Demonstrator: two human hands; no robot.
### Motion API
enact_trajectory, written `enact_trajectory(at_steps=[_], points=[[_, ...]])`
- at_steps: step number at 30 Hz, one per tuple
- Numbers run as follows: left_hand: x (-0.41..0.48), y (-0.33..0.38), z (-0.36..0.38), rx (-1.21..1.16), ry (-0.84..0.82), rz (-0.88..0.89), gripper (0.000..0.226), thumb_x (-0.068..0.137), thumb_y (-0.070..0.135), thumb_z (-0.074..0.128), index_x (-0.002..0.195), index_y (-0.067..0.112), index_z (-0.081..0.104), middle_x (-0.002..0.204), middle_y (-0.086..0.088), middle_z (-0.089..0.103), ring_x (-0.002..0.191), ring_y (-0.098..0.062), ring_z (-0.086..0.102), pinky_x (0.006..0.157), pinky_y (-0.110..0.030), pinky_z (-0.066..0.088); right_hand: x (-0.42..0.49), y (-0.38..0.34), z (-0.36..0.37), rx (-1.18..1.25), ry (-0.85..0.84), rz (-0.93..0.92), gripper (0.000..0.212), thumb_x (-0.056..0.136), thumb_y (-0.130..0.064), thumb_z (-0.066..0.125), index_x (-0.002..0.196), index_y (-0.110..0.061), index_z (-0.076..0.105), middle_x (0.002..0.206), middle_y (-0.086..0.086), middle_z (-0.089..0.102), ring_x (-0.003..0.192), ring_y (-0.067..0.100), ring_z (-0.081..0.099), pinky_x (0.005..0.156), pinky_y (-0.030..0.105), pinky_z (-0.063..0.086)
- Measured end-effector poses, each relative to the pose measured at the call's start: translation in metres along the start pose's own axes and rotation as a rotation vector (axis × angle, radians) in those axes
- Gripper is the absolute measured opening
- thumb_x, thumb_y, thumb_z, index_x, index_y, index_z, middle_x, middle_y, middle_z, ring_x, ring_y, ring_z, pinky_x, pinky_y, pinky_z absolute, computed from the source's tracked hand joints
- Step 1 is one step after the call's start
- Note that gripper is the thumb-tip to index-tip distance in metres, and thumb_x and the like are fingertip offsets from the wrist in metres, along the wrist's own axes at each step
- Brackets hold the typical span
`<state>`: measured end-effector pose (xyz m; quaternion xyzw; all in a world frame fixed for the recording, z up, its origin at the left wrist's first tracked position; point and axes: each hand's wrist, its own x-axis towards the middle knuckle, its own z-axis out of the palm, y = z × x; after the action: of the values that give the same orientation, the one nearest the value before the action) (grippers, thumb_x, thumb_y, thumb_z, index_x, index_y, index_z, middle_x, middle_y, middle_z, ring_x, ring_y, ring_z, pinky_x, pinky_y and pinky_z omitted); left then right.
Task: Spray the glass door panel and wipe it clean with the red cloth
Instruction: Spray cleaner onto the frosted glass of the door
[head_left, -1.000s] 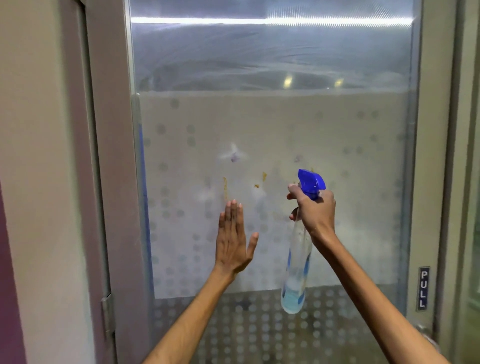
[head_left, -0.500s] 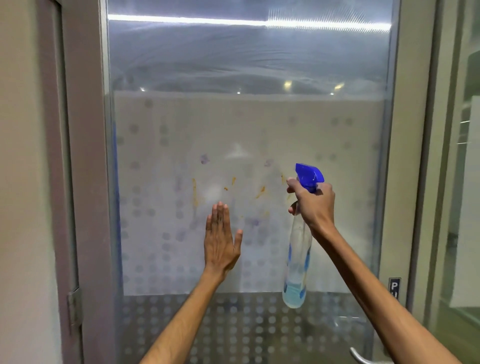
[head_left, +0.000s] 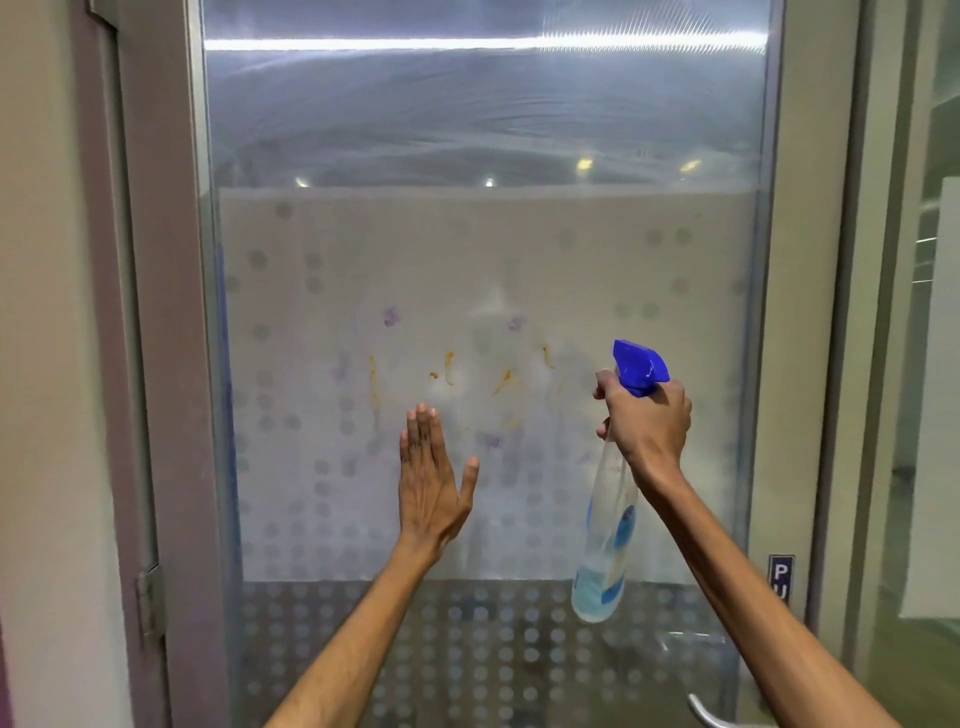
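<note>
A frosted glass door panel (head_left: 649, 270) with a dot pattern fills the view. Orange and purple smears (head_left: 449, 369) mark its middle. My right hand (head_left: 647, 421) grips the neck of a clear spray bottle (head_left: 605, 545) with a blue trigger head, nozzle aimed left at the glass, a finger on the trigger. My left hand (head_left: 428, 480) is held flat and open, fingers up, against or just in front of the glass below the smears. No red cloth is in view.
A grey door frame (head_left: 161, 364) and a hinge (head_left: 150, 605) stand at the left. A PULL sign (head_left: 781, 577) and a metal handle (head_left: 709, 714) sit at the lower right. Another glass pane (head_left: 930, 364) lies at the far right.
The view has shifted right, so the door sits further left in frame. More smears show on the glass. Both hands hold nearly the same pose; the bottle stays aimed at the panel.
</note>
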<state>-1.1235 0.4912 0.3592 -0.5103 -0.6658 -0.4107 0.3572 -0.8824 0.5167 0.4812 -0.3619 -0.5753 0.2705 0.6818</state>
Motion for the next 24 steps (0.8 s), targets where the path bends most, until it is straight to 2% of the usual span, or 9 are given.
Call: enact_trajectory(at_steps=[5,10,14,15,16,18,19,21,24], points=[[-0.009,0.021,0.005,-0.068,-0.014,0.044,0.081,0.099,0.046,0.035,0.155,-0.003,0.004,0.166,-0.017,-0.002,0.154,-0.028,-0.004,0.126,-0.039,-0.002,0.002,0.022,-0.013,0.015,0.000,0.047,0.032,0.085,-0.032,0.067,0.068,-0.006,0.066,0.059,0.008,0.064,0.043,0.019,0.062,0.050,0.028,0.052],[-0.031,0.055,0.010,-0.193,-0.043,0.084,0.077,0.100,0.042,0.037,0.155,-0.003,0.008,0.166,-0.016,-0.001,0.155,-0.028,-0.003,0.126,-0.041,0.001,0.000,0.042,-0.029,0.026,-0.026,0.055,0.030,0.086,-0.027,0.069,0.073,0.000,0.066,0.067,0.018,0.065,0.053,0.027,0.060,0.037,0.012,0.041],[-0.064,0.104,0.016,-0.432,-0.109,-0.034,0.067,0.098,0.038,0.047,0.154,0.009,0.023,0.167,-0.006,0.004,0.155,-0.018,-0.003,0.125,-0.034,0.011,-0.011,0.059,-0.043,0.056,-0.109,0.078,0.026,0.084,-0.026,0.070,0.065,-0.010,0.066,0.057,0.007,0.061,0.053,0.027,0.060,0.040,0.013,0.043],[-0.072,0.119,0.016,-0.519,-0.174,-0.097,0.062,0.097,0.039,0.049,0.151,0.016,0.030,0.165,-0.001,0.014,0.154,-0.014,0.007,0.123,-0.033,0.019,-0.013,0.063,-0.048,0.082,-0.139,0.091,0.024,0.085,-0.026,0.071,0.066,-0.014,0.066,0.061,0.010,0.064,0.051,0.026,0.059,0.043,0.017,0.046],[-0.079,0.133,0.015,-0.620,-0.262,-0.162,0.055,0.095,0.040,0.052,0.144,0.022,0.036,0.159,0.004,0.030,0.149,-0.011,0.024,0.120,-0.035,0.028,-0.014,0.067,-0.053,0.110,-0.178,0.107,0.021,0.086,-0.027,0.072,0.068,-0.016,0.067,0.069,0.015,0.068,0.049,0.025,0.058,0.047,0.023,0.048],[-0.087,0.157,0.013,-0.880,-0.498,-0.297,0.041,0.093,0.028,0.059,0.131,0.021,0.047,0.137,0.005,0.052,0.130,-0.013,0.049,0.112,-0.042,0.041,-0.017,0.075,-0.066,0.152,-0.274,0.131,0.016,0.089,-0.028,0.072,0.080,-0.015,0.068,0.080,0.014,0.073,0.044,0.023,0.056,0.050,0.027,0.049],[-0.088,0.167,0.012,-1.004,-0.634,-0.353,0.038,0.092,0.017,0.060,0.129,0.014,0.050,0.133,-0.002,0.057,0.129,-0.018,0.052,0.110,-0.043,0.043,-0.018,0.079,-0.074,0.161,-0.318,0.135,0.017,0.090,-0.028,0.072,0.087,-0.012,0.069,0.083,0.011,0.075,0.043,0.022,0.055,0.050,0.027,0.049],[-0.091,0.184,0.013,-1.154,-0.887,-0.418,0.050,0.083,0.005,0.060,0.132,0.003,0.048,0.134,-0.019,0.057,0.131,-0.026,0.052,0.107,-0.041,0.046,-0.020,0.088,-0.091,0.162,-0.376,0.155,0.027,0.091,-0.031,0.071,0.100,-0.005,0.068,0.087,0.008,0.076,0.043,0.019,0.055,0.049,0.025,0.048],[-0.103,0.207,0.020,-1.203,-1.133,-0.424,0.077,0.065,0.008,0.057,0.140,0.001,0.040,0.145,-0.022,0.046,0.135,-0.030,0.044,0.107,-0.047,0.046,-0.024,0.100,-0.120,0.193,-0.423,0.187,0.029,0.091,-0.031,0.071,0.101,-0.003,0.069,0.090,0.009,0.077,0.044,0.018,0.056,0.049,0.024,0.049]])
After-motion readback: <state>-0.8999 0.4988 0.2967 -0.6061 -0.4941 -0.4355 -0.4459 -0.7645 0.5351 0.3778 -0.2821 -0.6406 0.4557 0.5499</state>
